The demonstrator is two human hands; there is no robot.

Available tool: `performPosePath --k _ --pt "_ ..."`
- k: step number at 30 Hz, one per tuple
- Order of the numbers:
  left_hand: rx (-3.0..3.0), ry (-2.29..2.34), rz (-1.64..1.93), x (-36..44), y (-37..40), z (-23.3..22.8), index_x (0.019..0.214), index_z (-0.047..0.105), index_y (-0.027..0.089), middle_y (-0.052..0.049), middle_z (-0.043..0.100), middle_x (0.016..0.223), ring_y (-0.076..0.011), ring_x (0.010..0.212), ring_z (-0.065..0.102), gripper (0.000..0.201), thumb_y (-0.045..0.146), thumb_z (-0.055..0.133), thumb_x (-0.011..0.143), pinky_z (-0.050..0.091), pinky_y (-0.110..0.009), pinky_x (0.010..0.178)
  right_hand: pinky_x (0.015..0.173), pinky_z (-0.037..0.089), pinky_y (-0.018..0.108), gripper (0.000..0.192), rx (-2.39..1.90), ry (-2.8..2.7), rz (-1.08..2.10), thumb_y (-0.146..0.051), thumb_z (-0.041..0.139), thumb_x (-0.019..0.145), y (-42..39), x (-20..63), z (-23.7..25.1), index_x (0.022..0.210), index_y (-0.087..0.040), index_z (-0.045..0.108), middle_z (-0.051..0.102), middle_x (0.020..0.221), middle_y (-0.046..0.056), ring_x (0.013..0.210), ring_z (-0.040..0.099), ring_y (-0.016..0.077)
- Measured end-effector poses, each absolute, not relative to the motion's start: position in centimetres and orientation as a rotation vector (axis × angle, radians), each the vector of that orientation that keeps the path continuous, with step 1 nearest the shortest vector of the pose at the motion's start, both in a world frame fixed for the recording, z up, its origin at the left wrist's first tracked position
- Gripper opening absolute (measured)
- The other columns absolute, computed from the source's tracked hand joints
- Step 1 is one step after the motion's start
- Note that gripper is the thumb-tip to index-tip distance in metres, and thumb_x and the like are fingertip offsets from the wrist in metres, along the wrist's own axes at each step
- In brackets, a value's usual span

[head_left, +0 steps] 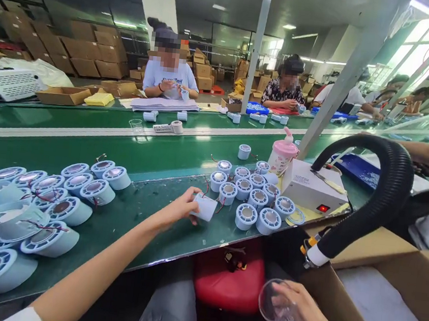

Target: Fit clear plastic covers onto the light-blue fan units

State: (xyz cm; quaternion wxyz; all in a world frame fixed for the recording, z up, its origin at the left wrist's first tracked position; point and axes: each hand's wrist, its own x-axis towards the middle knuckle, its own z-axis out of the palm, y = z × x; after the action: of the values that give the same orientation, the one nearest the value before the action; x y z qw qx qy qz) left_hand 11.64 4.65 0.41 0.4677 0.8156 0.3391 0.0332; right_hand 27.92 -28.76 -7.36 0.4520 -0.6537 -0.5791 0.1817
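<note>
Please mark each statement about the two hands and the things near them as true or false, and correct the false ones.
1. The left hand holds a pale blue cylindrical part on the green table. True.
2. The right hand holds a pair of scissors. False: it holds a clear plastic cup.
3. A black corrugated hose arches over a cardboard box. True.
4. The white box shows a green light. False: its light is red.

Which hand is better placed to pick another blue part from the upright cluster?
Left, probably: the left hand already grips one pale blue part beside the cluster, while the right hand holds a clear cup below the table.
</note>
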Motion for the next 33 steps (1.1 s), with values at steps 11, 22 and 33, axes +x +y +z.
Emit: performPosePath --k 11,22,33 --pt "1.489 0.313 -0.330 14.2 -6.1 -3.2 0.072 0.044 0.017 0.004 0.040 0.063 -0.0072 0.051 0.037 0.027 0.043 0.049 0.076 0.032 -0.018 0.046 0.079 0.058 0.048 0.042 -1.937 -1.713 -0.318 -0.022 0.057 0.088 -26.8 23.3 -3.6 0.130 -0.026 0.057 0.049 0.129 0.017 0.108 0.056 0.0333" --pt "2.052 0.047 -0.080 14.5 -7.7 -3.1 0.096 0.071 0.018 -0.006 0.062 0.098 -0.0177 0.091 0.059 0.019 0.030 0.056 0.090 0.044 -0.028 0.085 0.090 0.053 0.046 0.018 -2.141 -1.302 0.568 -0.009 0.068 0.075 -26.3 24.4 -3.8 0.086 -0.023 0.069 0.052 0.134 0.009 0.117 0.054 0.0316" --pt "1.974 -0.208 0.077 14.1 -7.5 -6.2 0.129 0.059 0.026 -0.013 0.059 0.128 -0.0279 0.118 0.055 0.071 0.042 0.083 0.064 0.042 -0.042 0.103 0.065 0.052 0.027 0.031 -1.683 -0.570 0.744 -0.036 0.064 0.083 -26.8 24.6 -3.9 0.057 -0.019 0.065 0.062 0.099 0.008 0.090 0.060 0.0212"
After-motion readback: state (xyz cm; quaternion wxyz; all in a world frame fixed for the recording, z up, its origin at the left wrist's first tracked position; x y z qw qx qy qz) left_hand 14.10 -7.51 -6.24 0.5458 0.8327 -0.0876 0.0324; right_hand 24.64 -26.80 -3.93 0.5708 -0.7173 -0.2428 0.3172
